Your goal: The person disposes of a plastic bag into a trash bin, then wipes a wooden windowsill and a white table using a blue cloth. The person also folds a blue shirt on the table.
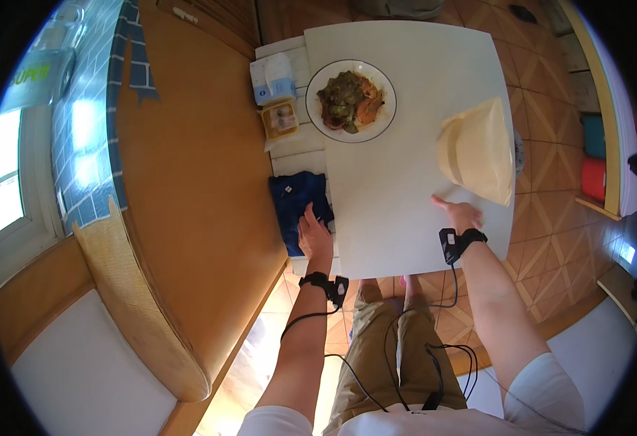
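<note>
My left hand [314,237] is over a folded dark blue cloth [298,196] at the table's left side, its fingers stretched out and holding nothing. Whether it touches the cloth I cannot tell. Near the right edge of the white table [398,211], my right hand [461,213] is open, with the thumb pointing out to the left. Just beyond it is a pale yellow, bag-like thing [478,152]; contact between the two is not clear. Farther off, a white dark-rimmed plate [386,125] holds a heap of dark green and orange-brown food [349,100].
At the table's far left are a white and blue tissue pack [273,78] and a small yellow tray [280,120]. A large brown wooden surface [195,167] borders the left side. Black cables [455,291] run from both wrist straps. A red bin-like object [593,179] stands at far right.
</note>
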The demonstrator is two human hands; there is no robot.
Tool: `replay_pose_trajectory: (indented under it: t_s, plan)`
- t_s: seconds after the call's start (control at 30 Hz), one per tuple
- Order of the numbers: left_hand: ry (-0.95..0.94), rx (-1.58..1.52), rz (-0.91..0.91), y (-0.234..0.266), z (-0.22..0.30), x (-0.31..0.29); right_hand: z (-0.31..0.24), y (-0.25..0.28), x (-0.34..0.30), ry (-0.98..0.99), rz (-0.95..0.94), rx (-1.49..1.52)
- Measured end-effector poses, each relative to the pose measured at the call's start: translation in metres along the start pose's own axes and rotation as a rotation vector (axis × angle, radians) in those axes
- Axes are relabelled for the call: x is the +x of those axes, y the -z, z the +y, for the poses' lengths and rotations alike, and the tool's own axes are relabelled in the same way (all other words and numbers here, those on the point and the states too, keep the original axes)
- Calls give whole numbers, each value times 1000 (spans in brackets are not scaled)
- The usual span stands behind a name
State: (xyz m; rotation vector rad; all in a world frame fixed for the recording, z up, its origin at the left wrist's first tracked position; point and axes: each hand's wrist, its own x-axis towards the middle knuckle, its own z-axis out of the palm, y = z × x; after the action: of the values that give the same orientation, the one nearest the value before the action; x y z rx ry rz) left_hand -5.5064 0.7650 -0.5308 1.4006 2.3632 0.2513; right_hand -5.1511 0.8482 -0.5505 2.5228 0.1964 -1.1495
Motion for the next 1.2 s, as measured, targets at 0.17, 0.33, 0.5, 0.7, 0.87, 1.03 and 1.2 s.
replay_pose_trajectory:
  t_s: [0.17, 0.33, 0.5, 0.7, 0.87, 1.03, 1.2]
  plan:
    - [-100, 80, -76, 13, 32, 18, -9, 5, -16, -68, 26, -6]
    - [-126, -326, -30, 8, 102, 82, -14, 8, -16, -65, 35, 41]
    - [389, -703, -228, -24, 155, 146, -17, 12, -14, -58, 14, 43]
    - [455, -1227, -157, -49, 152, 160, -25, 12, -6, -44, 28, 1]
    - [480, -1120, -238, -45, 124, 90, -15, 23, -7, -51, 36, 124]
    - [621, -1163, -319, -13, 91, -24, 0, 40, -16, -95, 72, 202]
    - [659, -1163, -315, 0, 67, -94, 11, 31, 4, 30, 131, 36]
